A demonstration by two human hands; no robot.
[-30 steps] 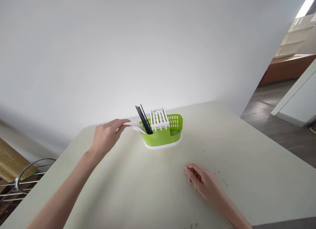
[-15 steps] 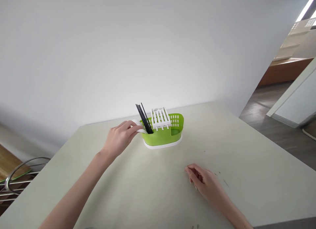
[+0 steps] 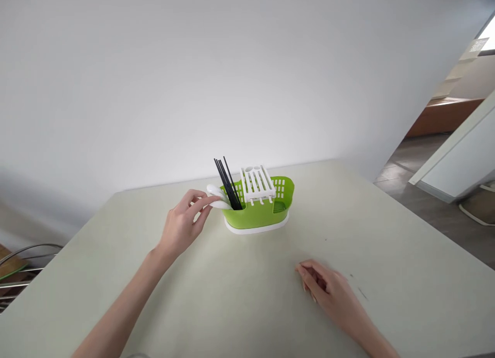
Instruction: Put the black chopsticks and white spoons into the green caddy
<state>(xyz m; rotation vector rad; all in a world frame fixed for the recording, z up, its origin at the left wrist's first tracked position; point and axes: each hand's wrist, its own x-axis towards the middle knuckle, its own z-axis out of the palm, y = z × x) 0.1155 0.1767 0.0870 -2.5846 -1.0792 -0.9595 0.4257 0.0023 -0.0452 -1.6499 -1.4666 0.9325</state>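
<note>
Left hand (image 3: 181,225): fingers loosely spread, fingertips touching the white spoons (image 3: 217,197), apparently two, which lean out of the left end of the one green caddy (image 3: 258,214). Right hand (image 3: 328,291): fingers curled, holding nothing, resting on the table (image 3: 406,244) well apart from the caddy. Several black chopsticks (image 3: 228,183) stand just beside the spoons; exact count unclear. One white rack (image 3: 258,182) sits across the caddy's rim.

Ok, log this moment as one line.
left hand: fingertips at white spoons | green caddy: upright | right hand: resting on table
</note>
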